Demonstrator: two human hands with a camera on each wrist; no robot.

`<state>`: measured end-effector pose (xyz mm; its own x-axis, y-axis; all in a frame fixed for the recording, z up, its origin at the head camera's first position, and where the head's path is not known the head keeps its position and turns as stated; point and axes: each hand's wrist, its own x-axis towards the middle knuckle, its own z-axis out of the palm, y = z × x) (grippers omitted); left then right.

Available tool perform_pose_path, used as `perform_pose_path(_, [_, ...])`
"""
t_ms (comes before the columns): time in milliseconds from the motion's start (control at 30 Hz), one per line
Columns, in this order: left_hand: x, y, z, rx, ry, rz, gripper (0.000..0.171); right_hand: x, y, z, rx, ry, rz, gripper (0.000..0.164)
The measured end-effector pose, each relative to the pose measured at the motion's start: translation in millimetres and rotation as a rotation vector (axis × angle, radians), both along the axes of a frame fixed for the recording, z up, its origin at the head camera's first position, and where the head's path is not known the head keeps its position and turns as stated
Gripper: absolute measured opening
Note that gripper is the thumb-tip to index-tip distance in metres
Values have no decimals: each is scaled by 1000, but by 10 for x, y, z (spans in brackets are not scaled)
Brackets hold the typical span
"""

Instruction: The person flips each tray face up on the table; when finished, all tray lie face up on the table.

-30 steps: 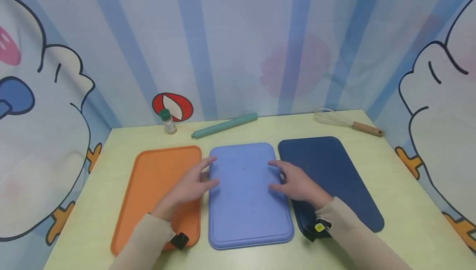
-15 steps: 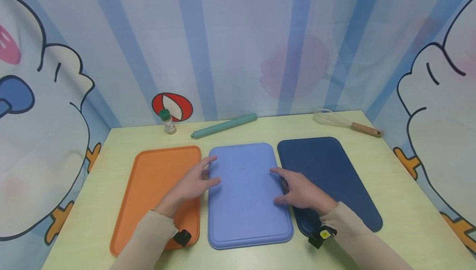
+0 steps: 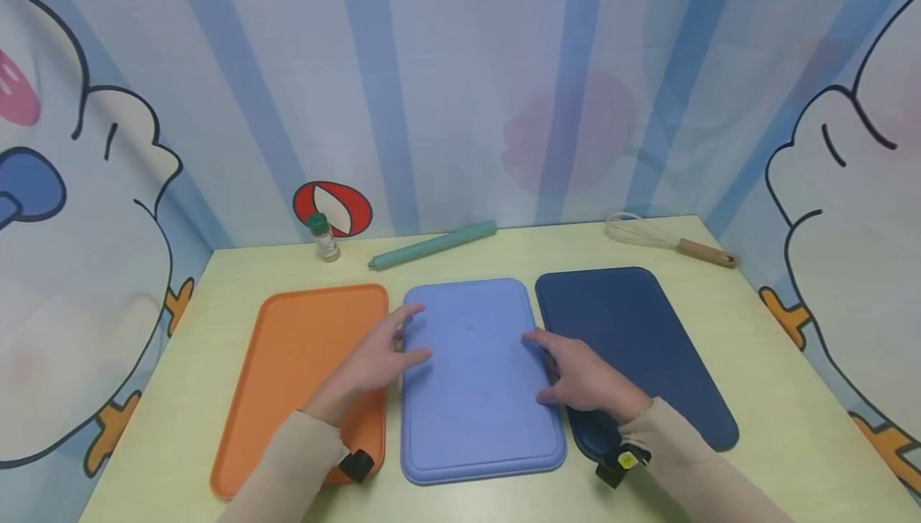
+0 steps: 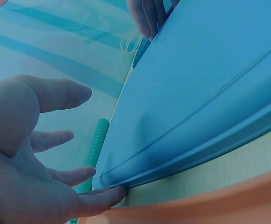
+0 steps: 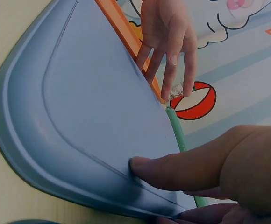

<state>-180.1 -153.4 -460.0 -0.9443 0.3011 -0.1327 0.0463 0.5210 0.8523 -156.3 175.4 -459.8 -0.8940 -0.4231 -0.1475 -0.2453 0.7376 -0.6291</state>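
Note:
A periwinkle-blue tray [image 3: 475,403] lies on the table in the middle of the head view, between my two hands. My left hand [image 3: 372,359] is at its left edge, thumb and fingers spread apart and holding nothing. In the left wrist view, the lowest fingertip of this hand [image 4: 37,158] reaches the outer rim near a corner. At the right edge is my right hand [image 3: 586,375], with thumb and index finger spread. The right wrist view has this thumb [image 5: 182,170] over the tray's inner surface, its tip right at it, and other fingers low beside the outer rim.
An orange tray [image 3: 309,347] lies under the left forearm, a navy tray [image 3: 619,315] beneath the right one. Along the back stand or lie a small green-capped bottle [image 3: 324,239], a teal stick [image 3: 433,245] and a wood-handled whisk [image 3: 705,253]. A printed cloth backdrop [image 3: 460,91] rises behind.
My right hand has moved slightly toward me along the periwinkle tray's right edge. The left hand has shifted a little to the right. The trays keep their places.

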Motion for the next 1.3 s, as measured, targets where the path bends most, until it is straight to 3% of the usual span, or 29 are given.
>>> perform_pose_path(733, [13, 67, -40, 33, 95, 24, 67, -29, 27, -7, -9, -2, 14, 84])
perform_pose_path(1300, [41, 10, 10, 73, 47, 96, 64, -44, -6, -38, -20, -34, -9, 87])
